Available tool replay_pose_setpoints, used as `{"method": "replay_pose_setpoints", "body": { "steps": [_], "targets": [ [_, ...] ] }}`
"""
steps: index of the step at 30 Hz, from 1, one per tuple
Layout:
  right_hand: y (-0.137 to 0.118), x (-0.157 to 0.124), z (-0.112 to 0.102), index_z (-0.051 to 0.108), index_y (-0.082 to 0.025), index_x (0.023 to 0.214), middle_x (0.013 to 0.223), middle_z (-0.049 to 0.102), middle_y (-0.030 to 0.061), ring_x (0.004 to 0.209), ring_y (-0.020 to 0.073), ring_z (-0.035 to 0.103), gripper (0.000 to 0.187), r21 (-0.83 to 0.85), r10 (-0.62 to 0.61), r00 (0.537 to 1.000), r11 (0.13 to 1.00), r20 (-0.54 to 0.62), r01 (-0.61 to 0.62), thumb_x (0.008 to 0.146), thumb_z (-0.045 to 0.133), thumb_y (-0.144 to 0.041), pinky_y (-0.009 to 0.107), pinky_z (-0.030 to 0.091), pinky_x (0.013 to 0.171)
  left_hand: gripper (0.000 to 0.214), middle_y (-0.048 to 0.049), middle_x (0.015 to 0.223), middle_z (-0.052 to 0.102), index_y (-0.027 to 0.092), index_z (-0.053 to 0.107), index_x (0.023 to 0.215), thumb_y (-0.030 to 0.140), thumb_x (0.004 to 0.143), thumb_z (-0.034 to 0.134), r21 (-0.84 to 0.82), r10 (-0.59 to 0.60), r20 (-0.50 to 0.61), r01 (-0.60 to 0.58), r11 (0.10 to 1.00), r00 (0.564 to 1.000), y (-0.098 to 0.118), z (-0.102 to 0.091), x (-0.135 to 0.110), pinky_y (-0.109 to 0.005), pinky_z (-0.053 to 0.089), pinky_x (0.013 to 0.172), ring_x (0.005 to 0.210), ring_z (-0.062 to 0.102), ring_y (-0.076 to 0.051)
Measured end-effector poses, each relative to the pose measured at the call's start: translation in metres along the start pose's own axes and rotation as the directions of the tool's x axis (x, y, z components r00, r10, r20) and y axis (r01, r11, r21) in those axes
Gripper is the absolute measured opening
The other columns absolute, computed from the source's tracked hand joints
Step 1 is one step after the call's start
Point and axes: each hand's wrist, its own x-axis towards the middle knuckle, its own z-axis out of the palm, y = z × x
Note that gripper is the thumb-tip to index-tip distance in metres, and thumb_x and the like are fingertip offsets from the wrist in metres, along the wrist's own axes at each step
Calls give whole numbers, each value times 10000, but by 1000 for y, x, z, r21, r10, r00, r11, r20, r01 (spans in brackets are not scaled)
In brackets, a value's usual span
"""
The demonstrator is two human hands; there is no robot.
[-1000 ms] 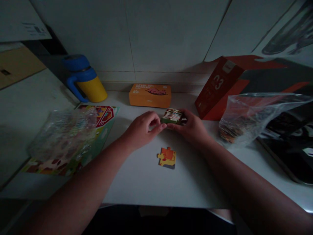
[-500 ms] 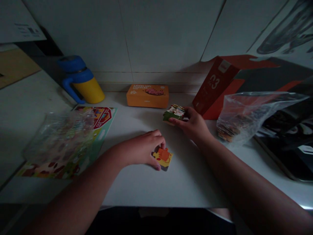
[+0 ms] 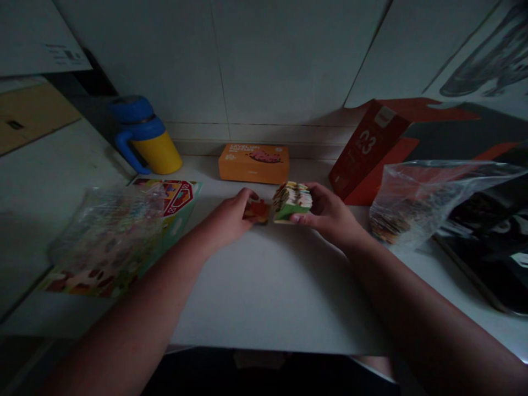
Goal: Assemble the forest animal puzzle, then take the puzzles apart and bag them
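My left hand (image 3: 226, 218) is shut on an orange and yellow jigsaw piece (image 3: 256, 212), pinching it just above the white tabletop (image 3: 268, 286). The piece's edge nearly meets a small stack of jigsaw pieces (image 3: 292, 202) held in my right hand (image 3: 328, 213). The stack is tilted, with its green-backed bottom piece and layered edges showing. My right fingers and thumb wrap its near and right sides.
A clear plastic bag of pieces (image 3: 406, 206) lies to the right, before a red box (image 3: 367, 148). An orange box (image 3: 253, 163) and a blue-and-yellow cup (image 3: 146, 135) stand by the wall. A plastic-covered picture board (image 3: 109, 239) lies left.
My left hand has lifted the orange and yellow piece off the table and carried it up beside the stack. My right hand has turned the stack, tilting it toward me.
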Motion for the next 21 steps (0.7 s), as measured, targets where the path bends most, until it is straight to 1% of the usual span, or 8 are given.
{"method": "replay_pose_setpoints", "body": {
  "steps": [2, 5, 7, 9, 14, 17, 19, 21],
  "targets": [
    [-1, -3, 3, 601, -252, 1256, 1270, 728, 94, 1119, 287, 723, 744, -75, 16, 991, 997, 132, -6, 660, 971, -501, 439, 587, 990, 368, -71, 1032, 770, 210, 615, 1161, 95, 830, 727, 36, -28, -114, 33, 999, 993, -2, -1, 4, -324, 544, 774, 885, 729, -217],
    [0, -7, 9, 620, -258, 1290, 1237, 738, 89, 1068, 286, 734, 760, -219, 47, 974, 976, 223, 3, 661, 971, -499, 447, 591, 971, 158, -59, 1043, 770, 212, 666, 1055, 148, 911, 684, 103, 55, -141, -41, 994, 989, 4, -4, 6, -347, 542, 841, 918, 710, -218],
    [2, -7, 12, 623, -267, 1321, 1250, 739, 95, 1073, 296, 733, 786, -294, 45, 972, 956, 231, 25, 659, 969, -511, 463, 588, 980, 115, -72, 1084, 754, 204, 682, 1060, 174, 982, 604, 183, 155, -109, -133, 974, 982, 9, -3, 5, -382, 531, 932, 1020, 684, -239],
    [5, -7, 13, 624, -273, 1331, 1286, 730, 103, 1099, 305, 729, 808, -330, 29, 979, 943, 202, 40, 645, 974, -518, 465, 586, 988, 193, -97, 1121, 728, 185, 686, 1090, 166, 1031, 504, 281, 238, -73, -209, 937, 969, 11, -1, 5, -411, 511, 997, 1090, 646, -256],
    [10, -6, 12, 614, -273, 1314, 1239, 725, 102, 1067, 308, 729, 818, -361, -10, 989, 931, 150, 64, 630, 982, -530, 462, 603, 945, 393, -124, 1210, 693, 161, 624, 1368, 97, 1032, 429, 385, 310, 5, -288, 877, 951, 10, 7, 4, -432, 496, 1041, 1121, 612, -265],
    [11, -6, 12, 610, -258, 1309, 1281, 689, 124, 1120, 328, 709, 826, -409, -49, 989, 907, 141, 103, 630, 977, -553, 467, 599, 954, 500, -111, 1213, 704, 189, 520, 1499, 81, 1014, 470, 271, 288, -64, -261, 926, 955, 10, 9, 4, -429, 493, 1055, 1131, 633, -251],
    [12, -6, 13, 588, -246, 1345, 1331, 665, 141, 1168, 339, 692, 872, -434, -67, 988, 893, 137, 121, 630, 975, -561, 471, 592, 974, 528, -80, 1157, 729, 224, 474, 1526, 105, 1012, 514, 74, 228, -145, -219, 973, 963, 10, 11, 4, -387, 515, 1016, 1074, 674, -219],
    [12, -5, 13, 551, -237, 1406, 1365, 653, 152, 1194, 341, 683, 928, -454, -68, 988, 883, 138, 124, 643, 971, -558, 477, 580, 994, 492, -58, 1097, 750, 241, 493, 1487, 146, 1009, 561, -164, 145, -188, -177, 970, 971, 7, 16, 6, -344, 535, 959, 1007, 710, -194]
  ]
}}
